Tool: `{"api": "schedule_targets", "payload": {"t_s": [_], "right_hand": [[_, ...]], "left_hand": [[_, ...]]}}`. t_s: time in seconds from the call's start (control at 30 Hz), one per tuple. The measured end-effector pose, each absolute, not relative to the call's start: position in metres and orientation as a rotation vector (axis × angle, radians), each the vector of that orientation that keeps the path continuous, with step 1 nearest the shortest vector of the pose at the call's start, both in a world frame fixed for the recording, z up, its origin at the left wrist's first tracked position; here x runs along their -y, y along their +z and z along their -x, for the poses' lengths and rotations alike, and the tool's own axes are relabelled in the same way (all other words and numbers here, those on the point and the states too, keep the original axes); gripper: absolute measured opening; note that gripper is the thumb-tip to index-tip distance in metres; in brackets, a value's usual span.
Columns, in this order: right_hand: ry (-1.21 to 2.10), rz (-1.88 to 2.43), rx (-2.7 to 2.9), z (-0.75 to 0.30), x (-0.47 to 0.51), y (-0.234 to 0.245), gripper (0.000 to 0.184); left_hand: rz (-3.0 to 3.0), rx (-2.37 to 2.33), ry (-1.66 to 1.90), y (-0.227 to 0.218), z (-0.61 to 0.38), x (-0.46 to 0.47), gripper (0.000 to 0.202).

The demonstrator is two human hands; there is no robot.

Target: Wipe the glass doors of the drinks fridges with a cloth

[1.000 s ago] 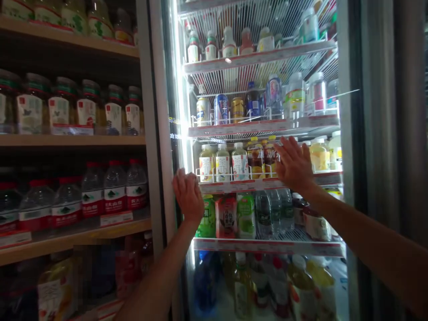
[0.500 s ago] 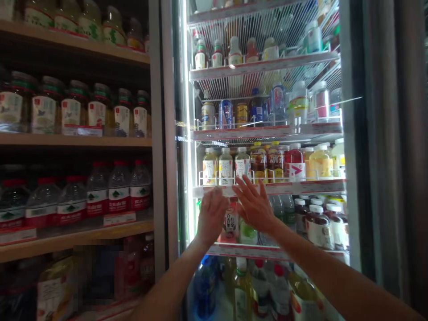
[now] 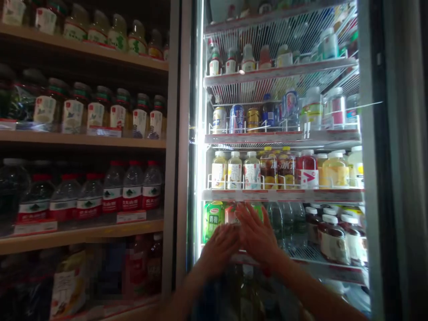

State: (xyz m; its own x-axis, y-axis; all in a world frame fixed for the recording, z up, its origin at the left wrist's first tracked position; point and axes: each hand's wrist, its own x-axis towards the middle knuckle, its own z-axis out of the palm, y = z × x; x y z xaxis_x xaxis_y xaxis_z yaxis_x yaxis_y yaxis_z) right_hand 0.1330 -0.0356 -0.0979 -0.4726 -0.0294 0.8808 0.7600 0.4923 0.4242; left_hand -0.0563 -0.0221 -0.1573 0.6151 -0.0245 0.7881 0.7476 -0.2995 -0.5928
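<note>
Head view: left hand (image 3: pixel 220 246) and right hand (image 3: pixel 258 232), empty and flat-fingered, are hovering close together. Beyond them, a glossy green container (image 3: pixel 213 217) is standing by the left edge of a wire shelf (image 3: pixel 331 271).

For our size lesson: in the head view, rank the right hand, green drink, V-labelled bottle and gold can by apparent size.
Right hand
Green drink and V-labelled bottle: too alike to rank
Gold can
</note>
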Motion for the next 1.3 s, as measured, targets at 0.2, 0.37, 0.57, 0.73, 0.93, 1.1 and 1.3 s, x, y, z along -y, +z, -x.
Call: {"api": "schedule_targets", "payload": {"t_s": [0.2,0.37,0.57,0.73,0.93,1.1,1.3], "right_hand": [[-1.088,0.653,1.856,-0.145,0.042,-0.108,0.046],[-1.102,0.638,1.883,-0.150,0.043,-0.117,0.043],[-1.080,0.672,1.909,-0.163,0.043,-0.122,0.044],[-1.101,0.644,1.903,-0.155,0.044,-0.123,0.040],[-1.068,0.676,1.875,-0.153,0.042,-0.114,0.046],[-1.075,0.686,1.884,-0.160,0.042,-0.111,0.045],[-1.039,0.755,1.839,-0.177,0.041,-0.111,0.047]], "left_hand": [[1.533,0.887,-1.069,-0.168,0.082,0.031,0.034],[1.800,0.561,-0.693,-0.187,0.098,0.033,0.034],[1.487,0.929,-1.021,-0.170,0.125,0.029,0.042],[1.695,0.733,-0.840,-0.164,0.132,0.030,0.038],[1.486,0.842,-1.064,-0.131,0.118,0.028,0.045],[1.873,0.388,-0.591,-0.125,0.091,0.028,0.034],[1.650,0.606,-0.898,-0.116,0.071,0.021,0.036]]}}
